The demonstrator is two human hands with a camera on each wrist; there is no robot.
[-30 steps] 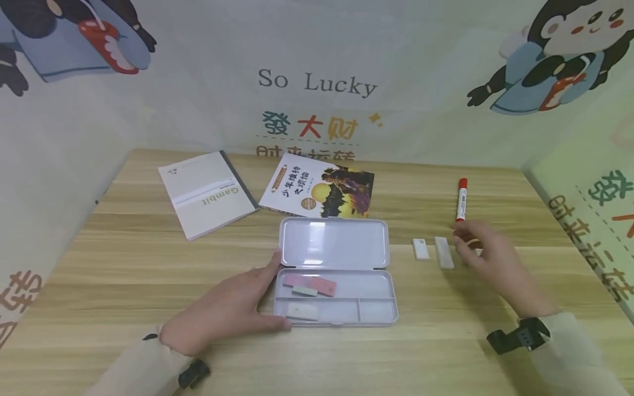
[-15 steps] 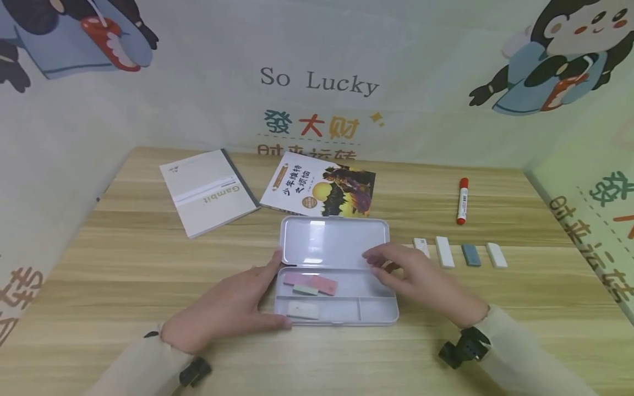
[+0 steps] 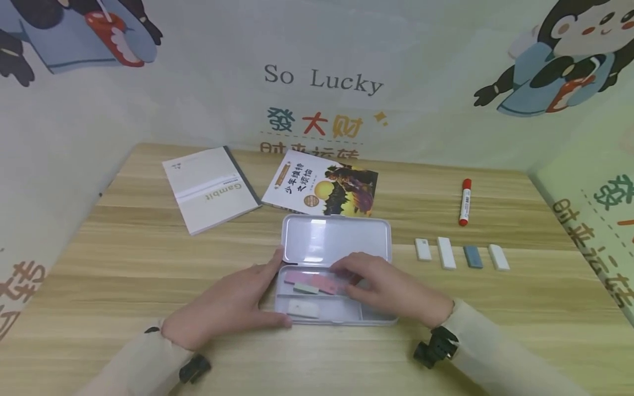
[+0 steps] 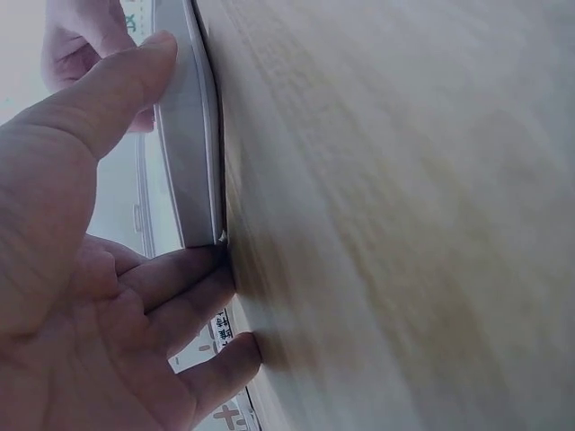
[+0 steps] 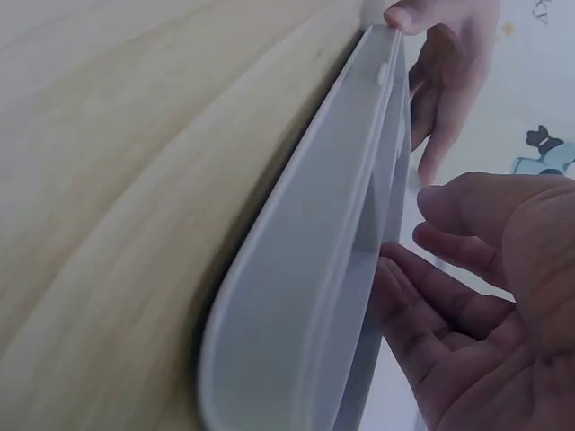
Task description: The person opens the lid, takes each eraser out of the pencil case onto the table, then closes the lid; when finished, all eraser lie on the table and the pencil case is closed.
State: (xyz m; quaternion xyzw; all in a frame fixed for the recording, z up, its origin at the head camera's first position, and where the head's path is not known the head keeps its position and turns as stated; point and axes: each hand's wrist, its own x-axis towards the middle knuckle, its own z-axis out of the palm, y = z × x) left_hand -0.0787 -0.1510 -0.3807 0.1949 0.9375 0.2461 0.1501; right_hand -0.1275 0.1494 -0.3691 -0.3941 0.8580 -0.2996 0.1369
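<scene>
A grey-white pencil case (image 3: 337, 323) lies opened flat, its lid (image 3: 346, 239) towards the back. My left hand (image 3: 230, 308) holds its left end, thumb at the front edge and fingers against the side. My right hand (image 3: 391, 286) reaches over the right part of the tray, fingers bent, with nothing visibly held. Near its fingertips in the back compartment lie a pink eraser (image 3: 324, 284), a pink-purple eraser (image 3: 294, 278) and a small green eraser (image 3: 305, 288). A white eraser (image 3: 303, 309) is in the front compartment. In the right wrist view, right fingertips (image 5: 388, 274) are at the case's rim.
To the right, a small white eraser (image 3: 423, 249), a long white eraser (image 3: 446, 253), a blue-grey eraser (image 3: 473, 257) and another white eraser (image 3: 498, 257) form a row. A red-capped marker (image 3: 465, 202) lies behind them. Behind the case are a notebook (image 3: 210, 190) and a picture-covered book (image 3: 322, 184).
My right hand has moved left from the eraser row to over the case, uncovering the blue-grey and rightmost white erasers. My left hand keeps its place on the case.
</scene>
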